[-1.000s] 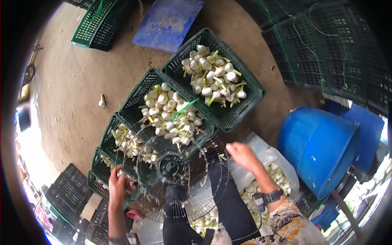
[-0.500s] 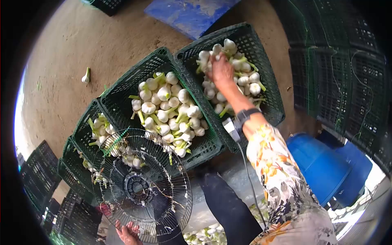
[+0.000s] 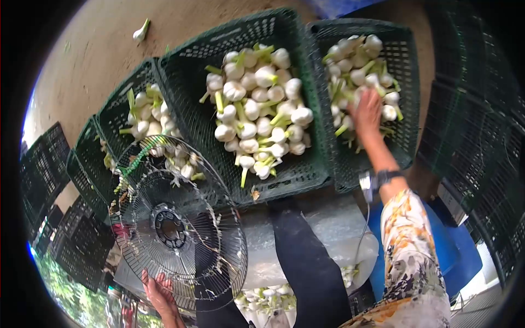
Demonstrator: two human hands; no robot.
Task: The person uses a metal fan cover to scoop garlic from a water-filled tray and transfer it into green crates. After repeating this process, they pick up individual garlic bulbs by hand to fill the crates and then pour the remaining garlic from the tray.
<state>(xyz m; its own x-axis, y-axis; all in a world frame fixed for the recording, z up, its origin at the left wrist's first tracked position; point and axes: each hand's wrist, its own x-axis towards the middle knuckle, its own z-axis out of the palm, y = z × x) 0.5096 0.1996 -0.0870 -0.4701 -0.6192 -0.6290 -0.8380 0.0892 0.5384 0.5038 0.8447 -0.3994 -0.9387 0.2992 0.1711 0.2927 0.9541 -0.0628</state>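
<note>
My right hand [image 3: 367, 112] is down among the garlic bulbs [image 3: 361, 76] in the right-hand green crate [image 3: 406, 139]. Its fingers are blurred and partly hidden against a white bulb, so I cannot make out a grip. Low on the left, my left hand [image 3: 158, 295] has its fingers stretched and apart, close to the lower rim of a black wire fan guard [image 3: 169, 225]. Part of that hand shows through the wires. Cut green stems stick out from the bulbs. The middle crate [image 3: 186, 93] holds a larger heap of garlic [image 3: 257, 109].
More green crates with garlic [image 3: 147, 112] stand at left. One loose garlic bulb [image 3: 141, 31] lies on the floor. Stacked dark crates [image 3: 470, 120] line the right side. A blue tub [image 3: 437, 229] stands by my right arm. Further garlic [image 3: 268, 299] lies below my legs.
My view has swung, so the crates sit further right and higher. My right hand has moved from the far end of the right crate's heap towards its middle. My left hand stays beside the fan guard.
</note>
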